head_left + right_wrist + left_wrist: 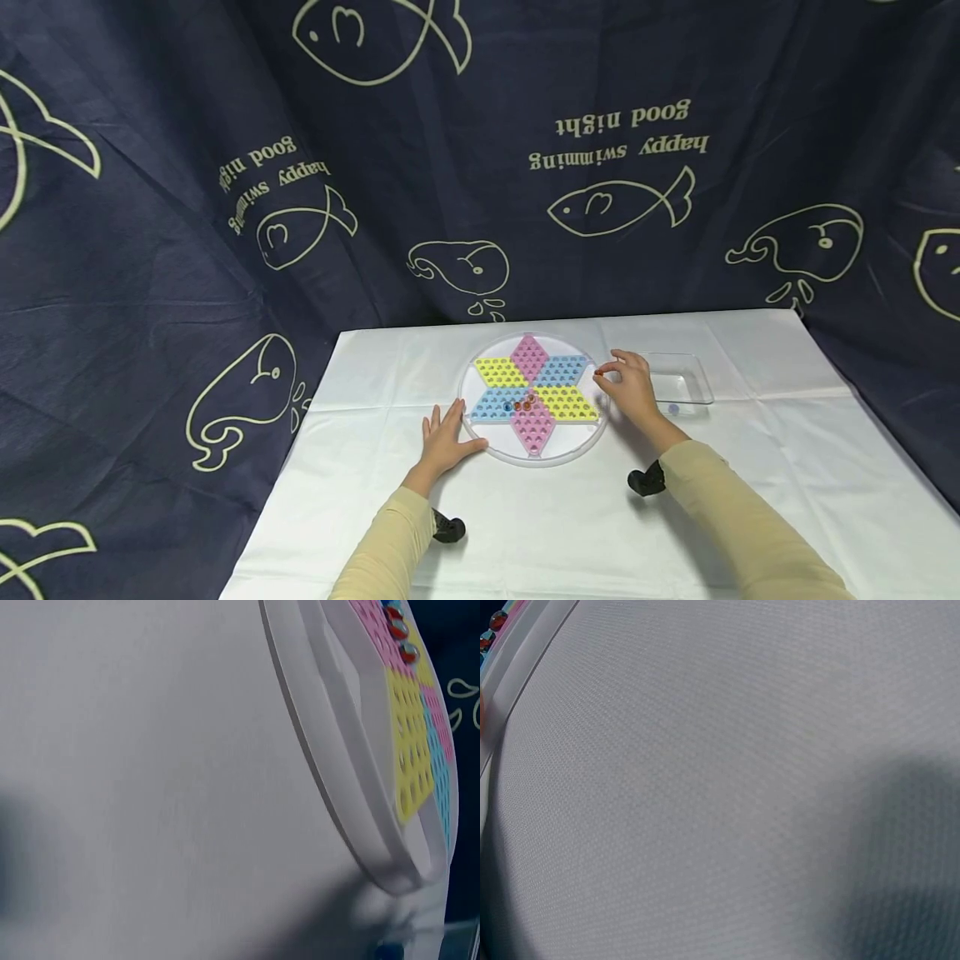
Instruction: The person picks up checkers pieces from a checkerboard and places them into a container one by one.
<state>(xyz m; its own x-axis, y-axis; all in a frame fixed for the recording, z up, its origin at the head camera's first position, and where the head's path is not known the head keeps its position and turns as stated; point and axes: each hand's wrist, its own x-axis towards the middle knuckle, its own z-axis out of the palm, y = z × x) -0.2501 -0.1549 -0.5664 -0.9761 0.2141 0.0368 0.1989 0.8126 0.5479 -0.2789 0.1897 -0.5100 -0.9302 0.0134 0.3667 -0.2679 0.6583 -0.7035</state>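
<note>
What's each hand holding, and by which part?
The right hand pinches a reddish marble; which part is too small to tell. The left hand holds nothing, just touching the board's rim.

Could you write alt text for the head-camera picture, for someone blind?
A person's right hand pinches a small reddish marble by the right edge of a round star-patterned game board, while the left hand touches its left edge. A few marbles sit on the board, and a clear tray stands to its right on a white cloth.
</note>
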